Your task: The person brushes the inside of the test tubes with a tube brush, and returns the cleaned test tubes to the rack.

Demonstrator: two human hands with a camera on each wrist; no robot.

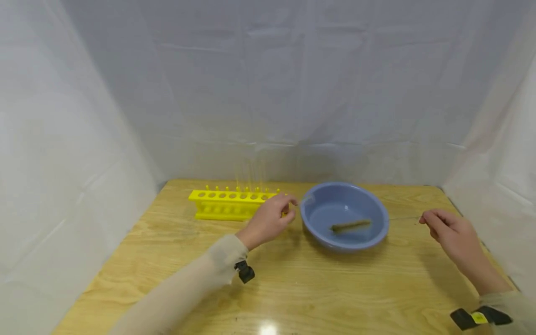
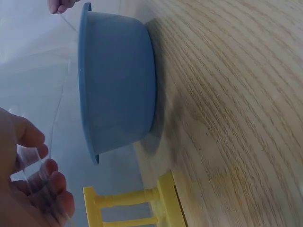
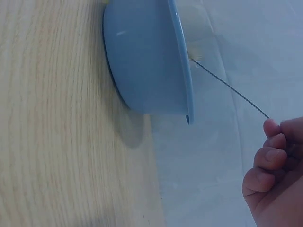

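My left hand (image 1: pixel 272 216) is at the left side of the blue basin (image 1: pixel 318 235), its fingers curled round a clear test tube (image 2: pixel 34 175). The tube's faint glassy end overlaps the basin's left rim in the head view. On the other side, my right hand (image 1: pixel 454 235) pinches the thin twisted wire handle of a test tube brush (image 3: pixel 232 89) between thumb and fingertips. That wire runs over the right rim, and the brush's brown bristle head (image 1: pixel 351 226) lies within the basin's outline. The basin wall hides most of the bristles in the right wrist view.
A yellow test tube rack (image 1: pixel 226 216) stands left of the basin, partly behind my left hand. Several clear tubes (image 1: pixel 251 176) stick up from it. The wooden table (image 1: pixel 335 288) is bordered by white sheeting (image 1: pixel 268 93) at the back and sides.
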